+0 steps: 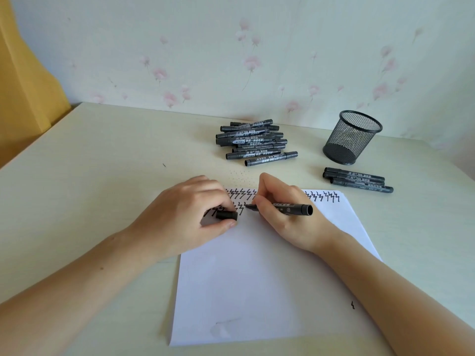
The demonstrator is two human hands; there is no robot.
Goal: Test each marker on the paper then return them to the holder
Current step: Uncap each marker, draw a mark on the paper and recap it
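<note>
A: Which step is this?
B: Testing, I'd judge. The right hand point(280, 209) pinches an uncapped black marker point(290, 208), tip at the second row of zigzags on the white paper point(246, 278). The left hand point(190, 214) pinches its cap point(226, 215) beside the tip.
A: Next?
B: Probably recapping: line the cap up with the tip and press.
A: The rest?
B: A pile of markers point(254, 142) sits behind the paper, four markers point(357, 179) lie by the mesh holder point(352, 137), which looks empty.
</note>
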